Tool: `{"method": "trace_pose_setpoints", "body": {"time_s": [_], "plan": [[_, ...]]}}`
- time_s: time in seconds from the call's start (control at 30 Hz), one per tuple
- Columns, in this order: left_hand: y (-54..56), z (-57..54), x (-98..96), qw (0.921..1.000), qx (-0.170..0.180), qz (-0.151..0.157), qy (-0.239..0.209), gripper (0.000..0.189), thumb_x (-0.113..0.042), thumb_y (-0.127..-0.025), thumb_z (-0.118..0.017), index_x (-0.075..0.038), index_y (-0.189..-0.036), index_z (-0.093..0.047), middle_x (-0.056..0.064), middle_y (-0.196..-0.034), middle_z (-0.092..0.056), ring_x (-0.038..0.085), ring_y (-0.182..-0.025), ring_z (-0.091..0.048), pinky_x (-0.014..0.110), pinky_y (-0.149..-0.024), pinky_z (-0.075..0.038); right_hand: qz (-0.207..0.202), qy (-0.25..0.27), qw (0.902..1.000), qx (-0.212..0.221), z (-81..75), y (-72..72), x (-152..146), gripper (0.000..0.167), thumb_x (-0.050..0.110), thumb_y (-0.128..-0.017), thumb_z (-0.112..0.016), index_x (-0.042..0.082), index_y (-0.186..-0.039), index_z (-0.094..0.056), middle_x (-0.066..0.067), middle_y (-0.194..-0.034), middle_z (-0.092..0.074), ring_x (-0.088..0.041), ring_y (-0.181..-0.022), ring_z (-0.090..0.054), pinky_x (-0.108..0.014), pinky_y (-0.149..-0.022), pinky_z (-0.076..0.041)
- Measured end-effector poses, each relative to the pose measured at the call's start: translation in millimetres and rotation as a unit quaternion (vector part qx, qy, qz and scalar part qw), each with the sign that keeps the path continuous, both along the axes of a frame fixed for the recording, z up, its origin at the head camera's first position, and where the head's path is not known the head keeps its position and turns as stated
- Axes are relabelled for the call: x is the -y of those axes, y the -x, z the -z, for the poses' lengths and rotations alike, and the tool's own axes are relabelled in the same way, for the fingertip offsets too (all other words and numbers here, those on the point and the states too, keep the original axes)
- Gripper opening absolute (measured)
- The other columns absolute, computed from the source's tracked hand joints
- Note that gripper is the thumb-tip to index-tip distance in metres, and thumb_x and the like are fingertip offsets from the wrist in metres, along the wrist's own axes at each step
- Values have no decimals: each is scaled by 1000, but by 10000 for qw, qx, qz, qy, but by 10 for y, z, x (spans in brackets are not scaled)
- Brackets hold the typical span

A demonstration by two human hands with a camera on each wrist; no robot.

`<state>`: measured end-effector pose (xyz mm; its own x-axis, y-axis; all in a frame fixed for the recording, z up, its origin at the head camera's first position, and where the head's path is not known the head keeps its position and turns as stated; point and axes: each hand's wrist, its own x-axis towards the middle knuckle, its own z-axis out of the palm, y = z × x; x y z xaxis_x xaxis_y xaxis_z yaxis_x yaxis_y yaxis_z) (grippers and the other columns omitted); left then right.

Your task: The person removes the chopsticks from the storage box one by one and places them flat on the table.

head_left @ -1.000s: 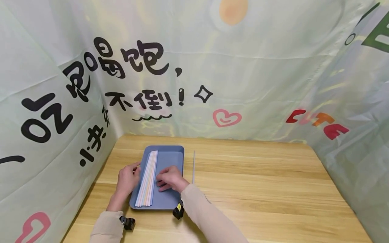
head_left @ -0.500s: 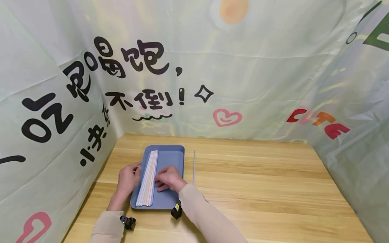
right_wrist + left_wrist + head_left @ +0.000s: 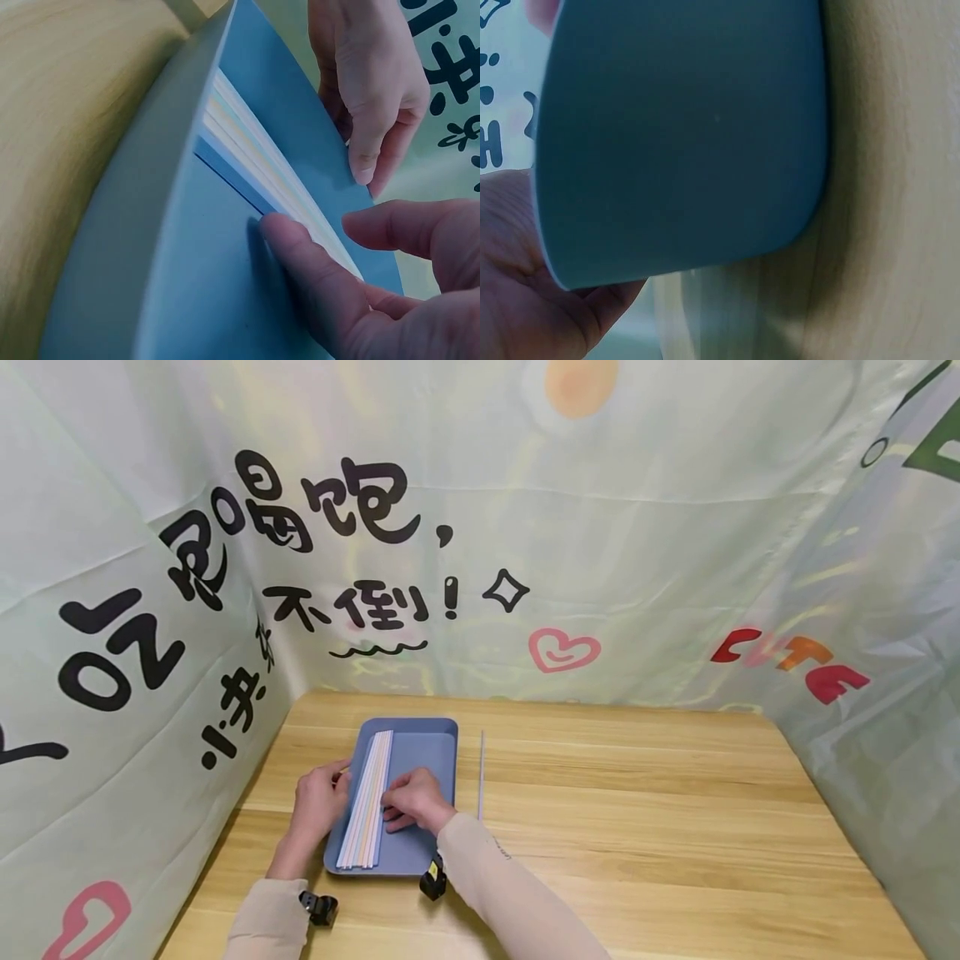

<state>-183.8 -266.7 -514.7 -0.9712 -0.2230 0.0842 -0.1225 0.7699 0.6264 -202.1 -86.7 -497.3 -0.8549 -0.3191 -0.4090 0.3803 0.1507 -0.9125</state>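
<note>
A blue tray (image 3: 422, 745) lies lengthwise on the table, holding a flat bundle of pastel straws (image 3: 367, 802) along its left side. At the tray's left rim, my left hand (image 3: 318, 802) pinches the edge between thumb and fingers; the right wrist view also shows this left hand (image 3: 379, 82). My right hand (image 3: 420, 799) is inside the tray, right of the straws. In the right wrist view, one fingertip of the right hand (image 3: 397, 277) meets the bundle's side, while thumb and finger stay apart. The tray's outer wall (image 3: 682, 142) fills the left wrist view.
A single thin straw (image 3: 482, 772) lies on the wooden table (image 3: 637, 827) to the right of the tray, partly hidden by the right sleeve. Printed cloth walls (image 3: 637, 568) stand behind the table and on both sides.
My right hand has shifted slightly left, closing the small gap to the straws. The left hand keeps its place on the tray rim. The whole head view has drifted a little.
</note>
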Motion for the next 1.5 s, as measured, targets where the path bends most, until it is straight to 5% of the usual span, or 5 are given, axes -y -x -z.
{"method": "trace_pose_setpoints", "body": {"time_s": [0.27,0.6,1.0,1.5], "plan": [[15,19,-17,10000,-34,42,-33,37,-8,-106,-59,6,-139,-64,23,-108,-74,28,-91,-65,40,-77,-54,222,-421,9982,-359,57,1,32,8,-9,-89,-72,-5,-95,-67,-28,-85,-75,-36,-73,-78,-44,-66,-65],[9,27,-8,9999,-86,80,-50,36,-6,-105,-60,6,-137,-65,22,-105,-74,27,-88,-64,37,-74,-53,343,-578,9963,-544,121,4,57,20,-13,-85,-76,-1,-90,-61,-27,-74,-74,-26,-56,-73,-41,-58,-63],[20,52,28,9996,-278,106,-21,34,-5,-103,-62,7,-134,-67,22,-100,-75,27,-84,-65,35,-71,-51,311,-788,9948,-563,96,-4,65,27,-11,-84,-78,4,-84,-56,-26,-70,-72,-34,-59,-75,-43,-57,-63],[12,58,26,9998,-119,65,-109,35,-7,-104,-61,5,-137,-66,19,-98,-74,25,-82,-62,30,-67,-48,433,-1168,9894,-742,130,10,109,30,-8,-81,-82,5,-73,-57,-22,-62,-70,-30,-50,-72,-39,-50,-60]]}}
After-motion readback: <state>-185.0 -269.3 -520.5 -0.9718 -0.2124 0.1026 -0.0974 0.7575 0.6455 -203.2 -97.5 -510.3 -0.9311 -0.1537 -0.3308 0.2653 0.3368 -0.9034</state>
